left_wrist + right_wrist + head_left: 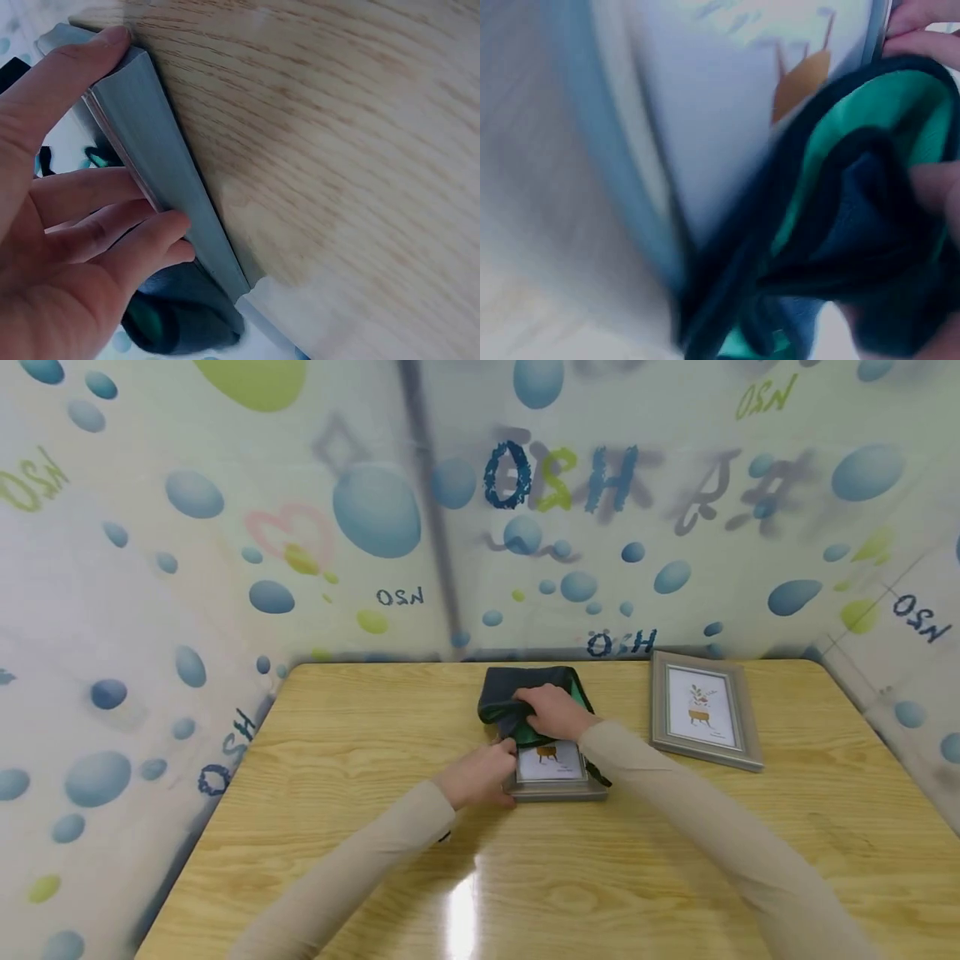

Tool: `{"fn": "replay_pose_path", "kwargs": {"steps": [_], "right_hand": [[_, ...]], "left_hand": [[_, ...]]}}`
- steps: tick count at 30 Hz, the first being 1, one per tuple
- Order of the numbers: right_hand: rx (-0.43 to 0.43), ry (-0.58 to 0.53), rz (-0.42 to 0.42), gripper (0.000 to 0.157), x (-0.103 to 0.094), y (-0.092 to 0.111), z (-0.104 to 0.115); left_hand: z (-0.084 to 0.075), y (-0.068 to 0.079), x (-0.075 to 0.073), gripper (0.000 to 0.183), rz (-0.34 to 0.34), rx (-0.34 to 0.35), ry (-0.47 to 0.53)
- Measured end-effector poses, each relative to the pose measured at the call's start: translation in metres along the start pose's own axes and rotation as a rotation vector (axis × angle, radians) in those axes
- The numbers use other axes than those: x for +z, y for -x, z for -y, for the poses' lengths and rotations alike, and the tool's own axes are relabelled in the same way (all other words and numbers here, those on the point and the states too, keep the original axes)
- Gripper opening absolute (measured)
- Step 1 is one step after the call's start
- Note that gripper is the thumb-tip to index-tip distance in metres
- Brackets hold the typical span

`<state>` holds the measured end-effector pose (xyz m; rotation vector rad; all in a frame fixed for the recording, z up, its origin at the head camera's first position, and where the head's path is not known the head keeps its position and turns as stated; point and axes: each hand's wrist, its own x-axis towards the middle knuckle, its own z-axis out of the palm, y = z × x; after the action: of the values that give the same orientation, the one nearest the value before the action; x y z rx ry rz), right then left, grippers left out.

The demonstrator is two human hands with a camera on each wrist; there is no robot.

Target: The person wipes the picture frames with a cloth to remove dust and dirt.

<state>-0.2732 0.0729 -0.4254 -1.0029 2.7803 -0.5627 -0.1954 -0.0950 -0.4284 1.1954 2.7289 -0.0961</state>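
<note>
A grey picture frame [558, 791] lies near the middle of the table, its print of an orange-brown pot partly covered by a dark navy cloth [517, 687] with a green underside and dark edging. My left hand [480, 774] holds the picture frame by its left side; in the left wrist view the thumb is at one corner and the fingertips bend over the moulding [161, 142]. With my right hand [558, 712] I grip the bunched cloth over the frame's upper part. Up close in the right wrist view, the folded cloth [885, 97] shows its green side, and some of those fingers are out of view.
A second grey picture frame [752, 739] with a similar print lies at the table's back right. The wooden table [360, 718] meets a wall covering [465, 585] with blue and green spots along its back edge. A bright reflection shows on the table's front part.
</note>
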Motion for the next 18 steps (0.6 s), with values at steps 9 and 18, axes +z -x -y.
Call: {"fn": "replay_pose_path", "kwargs": {"steps": [9,18], "right_hand": [[0.031,0.1,0.082,0.047,0.001,0.002,0.002],[0.181,0.332,0.118,0.05,-0.014,0.028,-0.026]], "left_hand": [[-0.003,-0.001,-0.003,0.041,0.018,-0.025,0.015],[-0.009,-0.002,-0.004,0.034,-0.02,-0.029,-0.021]]}}
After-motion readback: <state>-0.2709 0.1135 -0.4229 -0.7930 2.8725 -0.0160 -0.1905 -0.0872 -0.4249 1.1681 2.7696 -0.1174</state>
